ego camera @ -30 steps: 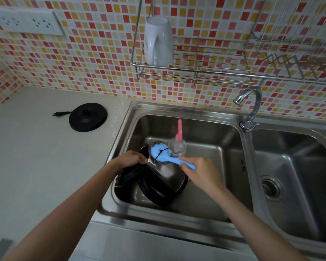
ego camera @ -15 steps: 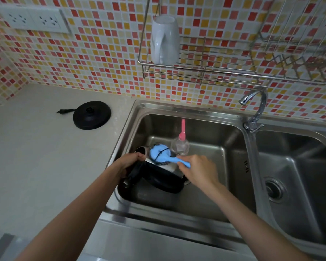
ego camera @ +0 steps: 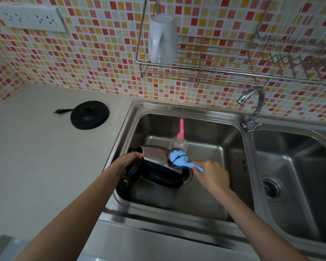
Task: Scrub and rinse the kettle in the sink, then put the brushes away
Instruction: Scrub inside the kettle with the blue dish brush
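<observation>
Steadying the kettle (ego camera: 154,157) on its side in the sink (ego camera: 177,108) with the left hand (ego camera: 129,162) gripping its mouth end, and working the blue brush (ego camera: 178,160), held by its handle in the right hand (ego camera: 213,176), further along the steel wall than before, rinsing still pending.

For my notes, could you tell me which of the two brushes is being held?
The blue brush, gripped by the right hand, its head against the kettle; the pink brush stands unheld behind it.
</observation>
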